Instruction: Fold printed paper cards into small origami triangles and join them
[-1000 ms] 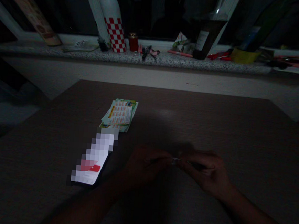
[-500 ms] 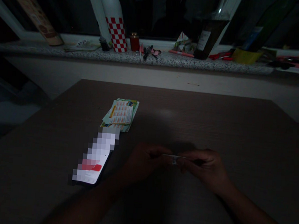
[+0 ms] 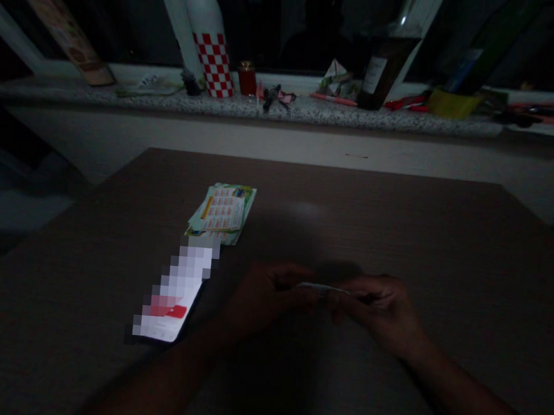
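Between my two hands is a thin pale card [image 3: 323,288], seen nearly edge-on, so its face is too dark to read. My left hand [image 3: 270,293] pinches its left end between thumb and fingers. The other end is gripped the same way by my right hand [image 3: 378,305]. To the left on the table lies a loose stack of printed cards [image 3: 224,210], green and white with rows of small orange print. Just in front of the stack a phone [image 3: 172,324] rests face up with its screen lit; much of the screen is blurred out.
The brown table [image 3: 401,211] runs up to a wall below a granite windowsill [image 3: 313,113]. On the sill stand a red-and-white checkered bottle [image 3: 215,62], a small red jar [image 3: 247,79], a dark labelled bottle [image 3: 378,78] and a yellow holder [image 3: 453,104]. The room is dim.
The card has tilted slightly, and its upper edge now shows as a thin, gently curved line. Both hands stay in nearly the same place.
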The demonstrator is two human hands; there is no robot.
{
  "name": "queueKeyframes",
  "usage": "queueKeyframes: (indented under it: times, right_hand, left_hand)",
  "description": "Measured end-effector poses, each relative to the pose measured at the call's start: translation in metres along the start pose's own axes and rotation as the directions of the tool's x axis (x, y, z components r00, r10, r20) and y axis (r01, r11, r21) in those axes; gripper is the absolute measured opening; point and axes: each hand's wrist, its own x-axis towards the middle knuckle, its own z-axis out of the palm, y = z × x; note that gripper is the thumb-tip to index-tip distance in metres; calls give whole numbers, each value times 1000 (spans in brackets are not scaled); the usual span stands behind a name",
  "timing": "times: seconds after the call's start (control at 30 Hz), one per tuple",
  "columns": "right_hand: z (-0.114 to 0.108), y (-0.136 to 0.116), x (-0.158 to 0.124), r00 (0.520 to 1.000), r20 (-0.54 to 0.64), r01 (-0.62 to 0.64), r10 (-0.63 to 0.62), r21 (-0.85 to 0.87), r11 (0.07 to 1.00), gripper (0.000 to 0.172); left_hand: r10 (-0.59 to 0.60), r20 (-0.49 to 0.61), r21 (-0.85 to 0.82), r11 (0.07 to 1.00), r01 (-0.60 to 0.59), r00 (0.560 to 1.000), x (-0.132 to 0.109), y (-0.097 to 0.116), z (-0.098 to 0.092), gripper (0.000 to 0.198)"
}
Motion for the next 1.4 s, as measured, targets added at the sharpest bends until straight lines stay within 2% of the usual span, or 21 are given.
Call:
queueKeyframes:
  times: [0.2,0.33,0.43,0.5,0.6,0.7,0.77,0.87,0.97,1.07,1.23,1.4]
  right_hand:
    - [-1,2,2,999,-6,-35,35,49,998,15]
    - [-1,2,1,997,-18,-69,69,36,997,19]
    - [-1,4,1,992,-7,-124,124,60,991,23]
    - [-1,6,2,989,-1,-150,151,77,986,25]
    - [-2,6,3,985,-3,-173,174,99,980,28]
    - [-3,7,3,982,24,-187,186,103,977,30]
    - [-3,8,3,983,54,-180,174,123,976,33]
    - [-3,9,3,984,114,-154,135,179,972,36]
    - [-1,10,4,988,110,-128,109,179,976,26]
    - [4,8,4,991,86,-108,98,115,987,18]
    - [13,7,2,999,-38,-12,8,-109,994,14]
    - [21,11,2,987,-121,61,-102,-305,950,13]
  left_hand:
    - [83,-20,-24,996,-83,996,2,1,-6,11]
    - [49,-29,-70,996,-51,998,3,-3,-4,12]
    - [15,-29,-36,999,-16,999,3,-6,-3,17]
    - [35,-43,35,999,-33,998,3,-7,-3,22]
    - [177,-76,245,957,-154,981,1,-8,-2,36]
    - [334,7,450,841,-301,943,0,-6,-2,37]
    - [354,64,513,790,-336,933,-1,-4,-2,32]
    - [269,54,511,820,-258,962,-2,-1,1,29]
    - [199,41,418,887,-198,979,-3,-1,5,27]
    - [194,45,371,907,-197,980,-4,-3,9,27]
    - [179,6,455,876,-162,984,-3,-8,13,30]
    - [210,-88,617,779,-112,974,0,-9,20,29]
